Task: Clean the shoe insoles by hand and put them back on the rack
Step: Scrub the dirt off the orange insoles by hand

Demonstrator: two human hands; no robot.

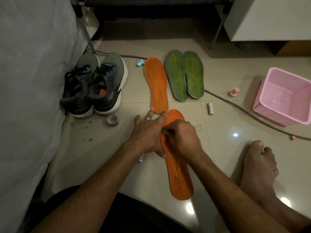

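Note:
An orange insole [180, 175] lies on the tiled floor in front of me. My left hand [148, 132] presses flat on its left edge with straight fingers, thumb against the rim. My right hand [180, 137] is curled over the insole's upper half and pinches a small green thing that is mostly hidden. A second orange insole [156, 83] lies just beyond. Two green insoles [185, 74] lie side by side further right. A pair of dark sneakers [94, 86] stands at the left.
A pink basket [284, 96] sits at the right. A grey cable [235, 106] crosses the floor. Small caps, a white tube [210, 108] and a tape roll [112, 120] lie scattered about. My bare foot [259, 167] rests at the right. A white cloth hangs at the left.

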